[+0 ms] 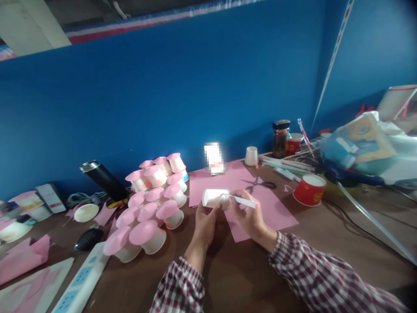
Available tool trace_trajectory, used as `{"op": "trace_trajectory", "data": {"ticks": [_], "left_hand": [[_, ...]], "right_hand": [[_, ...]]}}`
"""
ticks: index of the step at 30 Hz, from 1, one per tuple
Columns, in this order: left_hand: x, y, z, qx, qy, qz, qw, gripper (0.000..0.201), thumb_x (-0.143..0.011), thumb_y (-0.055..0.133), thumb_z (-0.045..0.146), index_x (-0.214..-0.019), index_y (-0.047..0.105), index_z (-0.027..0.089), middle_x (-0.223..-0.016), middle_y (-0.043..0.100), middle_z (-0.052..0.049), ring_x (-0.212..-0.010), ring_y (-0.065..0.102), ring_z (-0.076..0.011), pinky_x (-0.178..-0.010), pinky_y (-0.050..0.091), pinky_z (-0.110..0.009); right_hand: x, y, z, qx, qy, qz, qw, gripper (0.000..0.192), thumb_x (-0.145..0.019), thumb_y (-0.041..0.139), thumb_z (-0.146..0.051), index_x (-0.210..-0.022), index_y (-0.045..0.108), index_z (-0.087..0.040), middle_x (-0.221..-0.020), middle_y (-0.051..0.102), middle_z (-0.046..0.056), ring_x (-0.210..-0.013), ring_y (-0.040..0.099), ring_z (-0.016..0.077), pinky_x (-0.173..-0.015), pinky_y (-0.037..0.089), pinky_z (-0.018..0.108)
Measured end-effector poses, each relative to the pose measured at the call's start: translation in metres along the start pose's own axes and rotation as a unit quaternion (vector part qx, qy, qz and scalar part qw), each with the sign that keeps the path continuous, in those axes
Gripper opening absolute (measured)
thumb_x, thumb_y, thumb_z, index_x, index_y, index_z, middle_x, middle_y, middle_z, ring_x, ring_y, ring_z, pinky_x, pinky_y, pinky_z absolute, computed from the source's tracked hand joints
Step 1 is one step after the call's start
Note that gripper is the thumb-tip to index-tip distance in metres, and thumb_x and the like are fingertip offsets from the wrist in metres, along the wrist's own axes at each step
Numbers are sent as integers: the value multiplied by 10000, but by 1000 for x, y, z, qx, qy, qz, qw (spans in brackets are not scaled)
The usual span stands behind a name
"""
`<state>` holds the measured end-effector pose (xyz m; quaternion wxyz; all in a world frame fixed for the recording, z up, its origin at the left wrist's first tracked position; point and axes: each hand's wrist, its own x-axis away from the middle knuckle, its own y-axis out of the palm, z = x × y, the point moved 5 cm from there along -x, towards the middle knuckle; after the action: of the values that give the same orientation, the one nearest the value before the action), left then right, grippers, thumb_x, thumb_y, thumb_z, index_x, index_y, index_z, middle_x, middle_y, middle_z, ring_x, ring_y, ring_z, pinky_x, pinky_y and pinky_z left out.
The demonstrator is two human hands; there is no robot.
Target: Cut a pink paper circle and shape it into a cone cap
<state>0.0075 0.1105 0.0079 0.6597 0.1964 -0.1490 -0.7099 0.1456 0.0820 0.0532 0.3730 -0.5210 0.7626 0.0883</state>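
Note:
My left hand is wrapped round a white paper cup, which lies on its side above the table with its mouth towards the left. My right hand grips a white marker pen with an orange-pink end. The pen's front end is at the base of the cup; whether it touches is hidden by my fingers. Under and behind my hands lie sheets of pink paper, with dark-handled scissors on them. Several paper cups topped with pink paper discs stand in a group left of my hands.
At the left are a black flask, a black mouse, a power strip and pink paper scraps. A small white cup, a dark jar, a red cup and plastic bags stand rightward. A blue partition rises behind.

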Motion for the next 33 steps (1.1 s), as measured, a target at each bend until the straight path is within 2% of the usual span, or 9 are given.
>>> {"op": "trace_trajectory", "data": {"ticks": [13, 22, 29, 33], "left_hand": [[1, 1, 1, 2, 0, -3, 1000, 456, -678, 729, 243, -1098, 596, 125, -1035, 669, -129, -958, 623, -236, -912, 424, -391], [0, 3, 0, 28, -2, -25, 999, 488, -709, 703, 194, -1173, 558, 145, -1055, 662, -123, -987, 613, -225, -950, 399, -396], [0, 4, 0, 35, -11, -21, 999, 492, -704, 710, 207, -1166, 560, 128, -1042, 666, -131, -985, 615, -233, -947, 399, -398], [1, 4, 0, 37, -12, -13, 999, 458, -698, 715, 200, -1130, 578, 133, -1040, 667, -122, -976, 617, -231, -922, 417, -385]], "right_hand": [[0, 1, 0, 0, -9, -4, 1000, 87, -840, 530, -255, -851, 577, -182, -754, 634, 25, -626, 590, 134, -553, 478, 224], [2, 4, -3, -28, -8, -41, 999, 87, -844, 515, -250, -871, 575, -192, -752, 628, 25, -655, 586, 143, -583, 481, 238], [2, 0, 0, 0, 7, 3, 1000, 101, -838, 522, -271, -852, 577, -187, -753, 632, 25, -628, 584, 137, -584, 485, 237], [1, 1, 1, 8, 12, -1, 1000, 119, -842, 519, -285, -852, 584, -186, -763, 639, 30, -617, 581, 135, -569, 486, 232]]}}
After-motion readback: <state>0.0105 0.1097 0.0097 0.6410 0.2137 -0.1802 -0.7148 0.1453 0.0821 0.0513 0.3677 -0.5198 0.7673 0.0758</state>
